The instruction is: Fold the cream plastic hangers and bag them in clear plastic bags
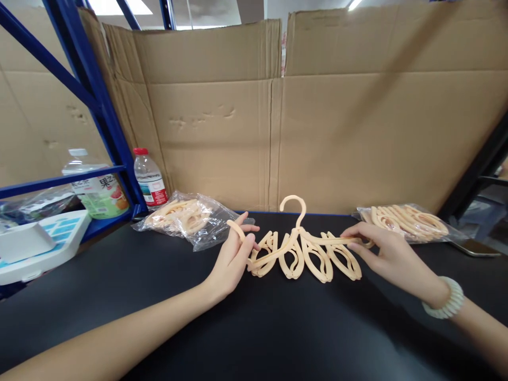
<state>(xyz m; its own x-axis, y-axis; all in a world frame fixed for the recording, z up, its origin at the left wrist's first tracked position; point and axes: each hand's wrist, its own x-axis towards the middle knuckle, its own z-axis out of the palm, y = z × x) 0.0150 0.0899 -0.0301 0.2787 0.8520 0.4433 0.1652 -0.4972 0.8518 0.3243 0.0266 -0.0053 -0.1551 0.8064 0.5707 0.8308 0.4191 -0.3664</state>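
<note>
Two water bottles [150, 179] by blue shelving [95, 100], cardboard wall [317, 121], white tray [35, 241] on black table [254, 328].

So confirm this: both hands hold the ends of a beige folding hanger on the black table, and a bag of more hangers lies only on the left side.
Not quite. The head view shows two bags of hangers: one bag on the left and another bag on the right. The rest stands: the left hand and right hand hold the ends of the beige hanger on the black table.
</note>
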